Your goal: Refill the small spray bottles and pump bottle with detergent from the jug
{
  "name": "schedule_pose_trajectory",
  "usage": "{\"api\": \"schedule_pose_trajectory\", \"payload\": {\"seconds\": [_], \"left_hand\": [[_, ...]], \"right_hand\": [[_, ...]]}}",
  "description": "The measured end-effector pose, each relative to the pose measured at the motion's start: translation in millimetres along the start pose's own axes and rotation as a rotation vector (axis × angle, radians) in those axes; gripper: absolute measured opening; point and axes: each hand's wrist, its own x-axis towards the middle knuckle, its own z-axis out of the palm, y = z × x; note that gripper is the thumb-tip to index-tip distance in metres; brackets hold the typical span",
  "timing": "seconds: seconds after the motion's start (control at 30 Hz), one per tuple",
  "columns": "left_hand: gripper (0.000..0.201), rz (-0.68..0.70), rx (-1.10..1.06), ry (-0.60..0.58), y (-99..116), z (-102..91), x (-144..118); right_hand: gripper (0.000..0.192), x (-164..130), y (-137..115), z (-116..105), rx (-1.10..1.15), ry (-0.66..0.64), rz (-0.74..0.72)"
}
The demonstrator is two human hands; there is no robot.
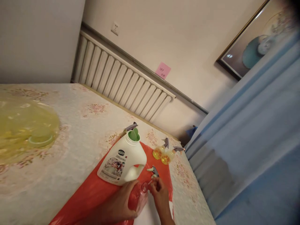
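Low in the view, my left hand (119, 201) is wrapped around a small clear pinkish bottle (141, 200) whose open neck tilts up to the right. My right hand (160, 193) is closed in a pinch beside that neck. A grey and pale spray head (154, 171) shows just above its fingers, and a thin, tube-like piece seems to run from them toward the bottle mouth. The exact grip is partly hidden. Behind my left hand stands a large white detergent jug (124, 159) with a green spout in its open mouth.
Two small spray bottles (166, 157) with yellow liquid stand at the right; another grey spray head (131, 126) shows behind the jug. A red plastic sheet (93, 190) lies on the flowered tablecloth (77, 137). A large yellow-tinted clear container (25, 125) is at left, a blue curtain (246, 140) at right.
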Motion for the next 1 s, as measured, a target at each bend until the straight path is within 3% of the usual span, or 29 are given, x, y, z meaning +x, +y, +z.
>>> {"api": "schedule_pose_trajectory", "payload": {"seconds": [0.1, 0.17, 0.27, 0.33, 0.57, 0.73, 0.87, 1.0], "left_hand": [[0.087, -0.004, -0.013, -0.043, 2, -3.8, 0], [0.091, -0.007, -0.025, -0.081, 0, -5.3, 1], [0.093, 0.009, -0.040, -0.103, -6, -6.0, 1], [0.094, 0.027, -0.056, -0.112, -11, -5.7, 1], [0.089, 0.081, -0.104, -0.087, -23, -3.5, 2], [0.096, -0.007, -0.112, -0.121, -22, -5.8, 3], [0.096, -0.059, -0.106, -0.142, -13, -11.7, 0], [0.090, -0.018, -0.102, -0.119, -12, -11.7, -2]], "right_hand": [[0.040, 28, -40, 10, 0.217, -0.032, 0.001], [0.048, 41, -62, 22, 0.309, -0.127, -0.012], [0.035, 54, -79, 42, 0.376, -0.328, -0.013], [0.027, 60, -82, 54, 0.403, -0.380, 0.019], [0.020, 73, -86, 77, 0.543, -0.355, 0.086], [0.020, 79, -108, 87, 0.621, -0.323, 0.108], [0.022, 82, -121, 87, 0.647, -0.283, 0.105], [0.024, 90, -132, 76, 0.661, -0.198, 0.085]]}}
